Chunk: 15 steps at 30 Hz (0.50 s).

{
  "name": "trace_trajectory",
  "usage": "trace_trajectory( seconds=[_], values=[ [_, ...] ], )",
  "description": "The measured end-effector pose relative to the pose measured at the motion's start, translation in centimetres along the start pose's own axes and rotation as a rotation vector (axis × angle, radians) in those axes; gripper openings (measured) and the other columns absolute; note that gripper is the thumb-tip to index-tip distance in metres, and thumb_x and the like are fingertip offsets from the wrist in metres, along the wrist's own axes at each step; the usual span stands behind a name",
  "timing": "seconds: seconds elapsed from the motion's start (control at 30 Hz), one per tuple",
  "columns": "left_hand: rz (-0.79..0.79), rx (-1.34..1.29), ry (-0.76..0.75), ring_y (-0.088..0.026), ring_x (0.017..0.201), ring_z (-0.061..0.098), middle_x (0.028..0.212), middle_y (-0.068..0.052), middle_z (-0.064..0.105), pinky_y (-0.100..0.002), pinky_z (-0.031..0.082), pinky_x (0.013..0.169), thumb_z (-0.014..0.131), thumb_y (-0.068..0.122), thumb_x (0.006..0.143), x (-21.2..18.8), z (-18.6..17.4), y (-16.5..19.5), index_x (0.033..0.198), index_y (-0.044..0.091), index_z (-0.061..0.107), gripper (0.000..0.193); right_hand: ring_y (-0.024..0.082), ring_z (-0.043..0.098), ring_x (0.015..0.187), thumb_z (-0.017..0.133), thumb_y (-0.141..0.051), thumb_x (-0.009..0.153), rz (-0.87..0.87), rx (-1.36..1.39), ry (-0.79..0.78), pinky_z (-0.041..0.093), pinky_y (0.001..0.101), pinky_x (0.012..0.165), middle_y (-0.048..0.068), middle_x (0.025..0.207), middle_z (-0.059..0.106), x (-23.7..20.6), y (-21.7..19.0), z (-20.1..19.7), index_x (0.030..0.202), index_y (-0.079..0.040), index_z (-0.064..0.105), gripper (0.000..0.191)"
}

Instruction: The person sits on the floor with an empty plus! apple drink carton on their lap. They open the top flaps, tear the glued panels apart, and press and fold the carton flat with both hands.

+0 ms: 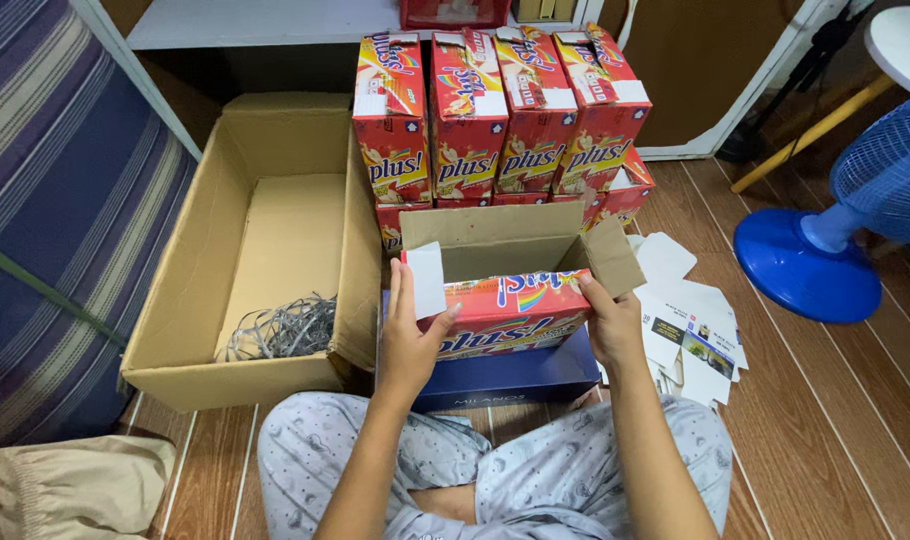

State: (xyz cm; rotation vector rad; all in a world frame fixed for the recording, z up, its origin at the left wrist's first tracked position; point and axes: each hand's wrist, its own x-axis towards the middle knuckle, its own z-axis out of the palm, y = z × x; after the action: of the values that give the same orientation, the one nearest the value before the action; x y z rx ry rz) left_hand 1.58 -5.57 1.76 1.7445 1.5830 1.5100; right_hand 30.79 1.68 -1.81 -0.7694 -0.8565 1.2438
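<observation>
Both hands gripped a red carton [505, 305] w/ open brown flaps, held over a blue box [505, 375] on the floor [825, 400], just above the lap. Left hand [410, 340] clasped carton's left end, thumb on the front, fingers by a white flap. Right hand [610, 325] clasped the right end. Behind it: stack of red cartons [500, 120]. To the left, big open cardboard box [265, 250] w/ grey strapping [285, 328] inside. Flat white cartons [690, 320] lay right; blue fan [835, 240] beyond.
</observation>
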Motion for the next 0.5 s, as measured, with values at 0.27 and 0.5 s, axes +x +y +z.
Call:
trace_trajectory(
  seconds=[0.27,0.5],
  values=[
    [0.031,-0.031,0.012,-0.04,0.151,0.036,0.166,-0.027,0.026,-0.04,0.037,0.117,0.06,0.017,0.102,-0.1,0.2,-1.0,0.159,-0.002,0.025,0.07,0.018,0.068,0.105,0.068,-0.008,0.096,-0.001,0.002,-0.004,0.055,0.0344,0.093,0.01,0.121,0.069,0.0,-0.2,0.3,0.13,0.003,0.059,0.037],
    [0.007,-0.065,0.018,-0.038,0.15,0.038,0.165,-0.026,0.03,-0.039,0.036,0.117,0.052,0.02,0.106,0.2,0.4,-1.3,0.158,-0.001,0.025,0.063,0.017,0.068,0.106,0.067,-0.007,0.098,-0.01,0.01,-0.017,0.054,0.0341,0.094,0.01,0.122,0.069,-0.2,-0.3,0.5,0.13,0.003,0.06,0.035]
  ],
)
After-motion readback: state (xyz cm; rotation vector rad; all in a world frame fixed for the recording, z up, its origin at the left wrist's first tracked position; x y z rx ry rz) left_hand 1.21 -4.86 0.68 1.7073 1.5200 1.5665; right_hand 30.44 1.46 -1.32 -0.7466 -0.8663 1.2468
